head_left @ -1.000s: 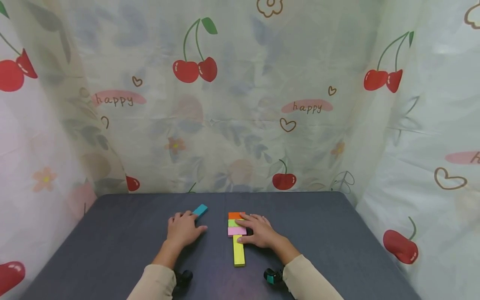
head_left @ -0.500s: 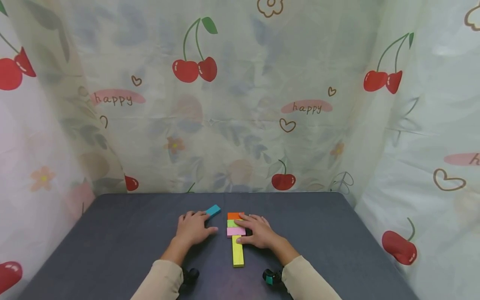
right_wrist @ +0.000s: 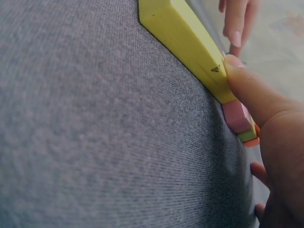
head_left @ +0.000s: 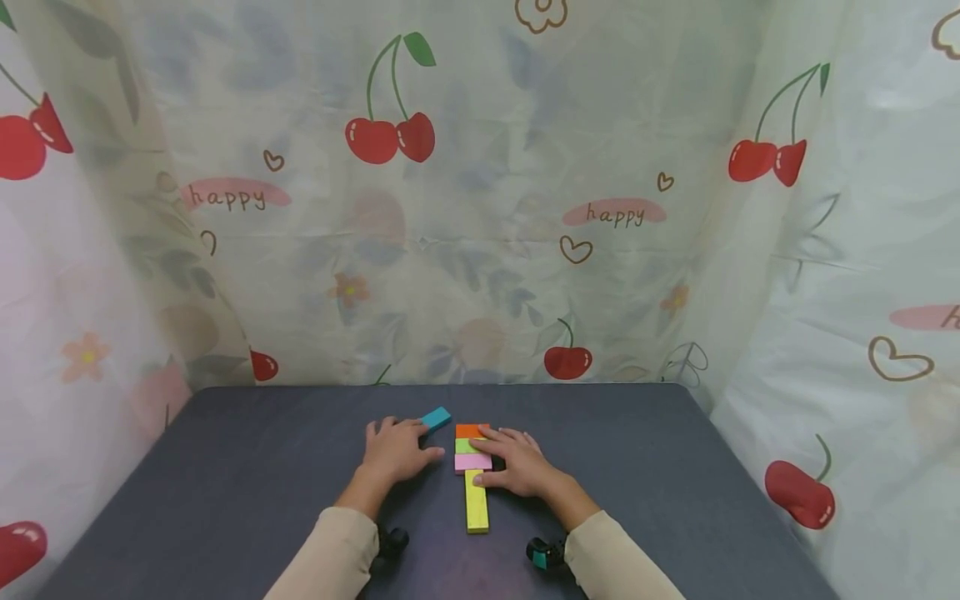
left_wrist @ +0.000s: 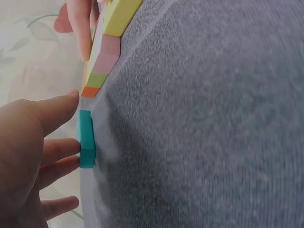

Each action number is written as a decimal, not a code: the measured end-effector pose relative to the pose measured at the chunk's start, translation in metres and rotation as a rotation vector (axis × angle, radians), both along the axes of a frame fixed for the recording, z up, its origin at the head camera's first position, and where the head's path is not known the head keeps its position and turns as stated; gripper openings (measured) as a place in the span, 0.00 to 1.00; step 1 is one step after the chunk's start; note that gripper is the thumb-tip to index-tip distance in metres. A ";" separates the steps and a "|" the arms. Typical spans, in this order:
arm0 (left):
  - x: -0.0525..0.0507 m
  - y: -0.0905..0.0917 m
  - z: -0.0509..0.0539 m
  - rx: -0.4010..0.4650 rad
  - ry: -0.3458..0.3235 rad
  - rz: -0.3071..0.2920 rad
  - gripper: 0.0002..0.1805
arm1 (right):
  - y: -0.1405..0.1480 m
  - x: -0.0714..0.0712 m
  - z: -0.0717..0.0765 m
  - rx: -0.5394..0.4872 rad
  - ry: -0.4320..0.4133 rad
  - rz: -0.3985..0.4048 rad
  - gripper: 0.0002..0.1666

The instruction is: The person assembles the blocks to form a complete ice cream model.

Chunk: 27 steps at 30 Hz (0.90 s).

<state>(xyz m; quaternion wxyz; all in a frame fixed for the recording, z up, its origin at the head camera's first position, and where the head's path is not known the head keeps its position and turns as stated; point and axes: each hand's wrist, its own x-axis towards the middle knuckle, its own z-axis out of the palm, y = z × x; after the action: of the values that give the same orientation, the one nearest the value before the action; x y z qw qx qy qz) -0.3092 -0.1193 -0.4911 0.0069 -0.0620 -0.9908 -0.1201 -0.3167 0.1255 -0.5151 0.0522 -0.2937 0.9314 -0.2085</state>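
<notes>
A blue wooden block [head_left: 437, 418] lies at a slant on the dark table. The fingertips of my left hand [head_left: 396, 452] touch its near side, the fingers extended and the thumb apart from it; in the left wrist view the blue block [left_wrist: 86, 139] lies flat. Just to its right, an orange block [head_left: 468, 431], a light green block [head_left: 463, 446] and a pink block [head_left: 471, 462] lie side by side. A yellow block [head_left: 477, 510] runs lengthwise from the pink one towards me. My right hand [head_left: 523, 465] rests over these blocks, fingertips on top and thumb touching the yellow block.
The dark grey table [head_left: 615, 467] has a rounded far edge. A pale curtain [head_left: 480, 208] printed with cherries surrounds its back and sides. Black wrist devices [head_left: 545, 553] sit beneath both wrists.
The blue block has slid right, towards the row of blocks, with my left hand moving along with it. My right hand and the other blocks have stayed in place.
</notes>
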 end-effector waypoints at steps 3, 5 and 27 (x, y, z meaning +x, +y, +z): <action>-0.002 0.004 -0.001 0.001 0.005 -0.002 0.34 | 0.000 0.000 0.000 0.002 -0.002 -0.001 0.41; -0.002 0.007 -0.001 0.001 0.011 -0.002 0.34 | 0.000 0.000 0.000 0.004 -0.004 -0.003 0.41; -0.010 0.034 -0.003 0.012 -0.011 -0.059 0.37 | 0.000 -0.002 -0.002 0.002 -0.001 0.011 0.41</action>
<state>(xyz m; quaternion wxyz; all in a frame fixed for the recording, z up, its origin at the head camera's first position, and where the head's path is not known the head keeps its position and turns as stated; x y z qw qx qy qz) -0.3187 -0.0849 -0.4946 -0.0019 -0.0907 -0.9878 -0.1267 -0.3190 0.1259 -0.5167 0.0542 -0.2988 0.9300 -0.2072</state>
